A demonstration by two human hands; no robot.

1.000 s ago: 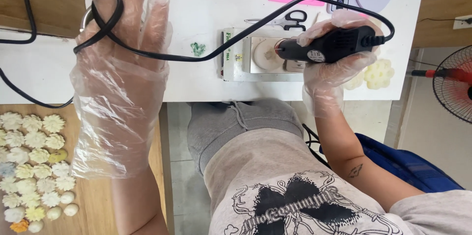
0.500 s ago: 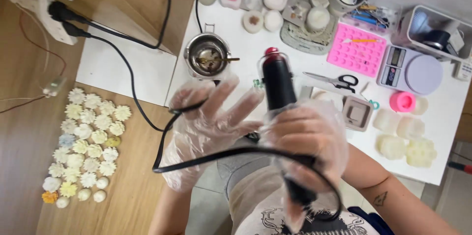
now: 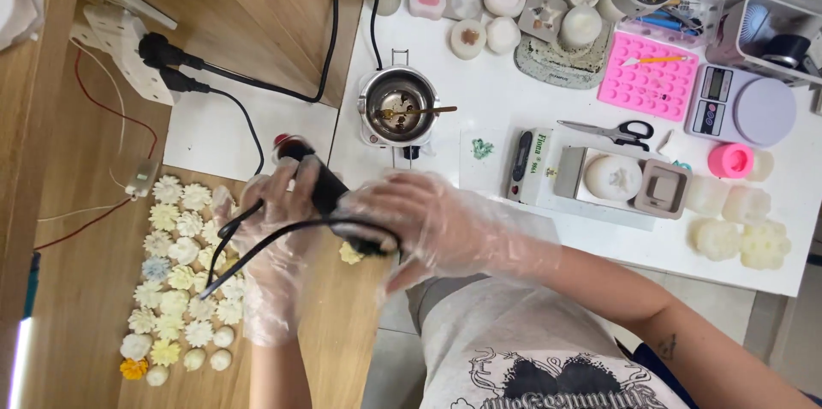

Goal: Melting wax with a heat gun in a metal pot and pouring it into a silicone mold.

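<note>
So we've got both gloved hands on the black heat tool (image 3: 321,191) here, held over the wooden floor just left of the white table (image 3: 514,109). Our right hand (image 3: 419,225) is wrapped around the back end of the tool where the black cord (image 3: 257,246) comes out, fingers closed on it. Our left hand (image 3: 274,229) is cupped against the front half of the barrel, fingers curled loosely around it, and the cord loops across that palm. The tool's red tip (image 3: 281,143) points up and away from us, toward the white board (image 3: 248,131) on the floor.

Right beside our left hand there's a big cluster of pale flower-shaped wax pieces (image 3: 180,263) laid out on the wood, with 1 orange one at the bottom corner. 1 more yellowish flower (image 3: 349,253) peeks out just under the tool.

Up on the table: a small metal melting pot (image 3: 398,109) with a spoon in it, scissors (image 3: 612,131), a pink silicone mould (image 3: 646,75), a digital scale (image 3: 745,109), and a few blocky wax shapes (image 3: 736,229) near the right edge. A power strip (image 3: 120,53) sits at the upper left with 2 black plugs in it.
</note>
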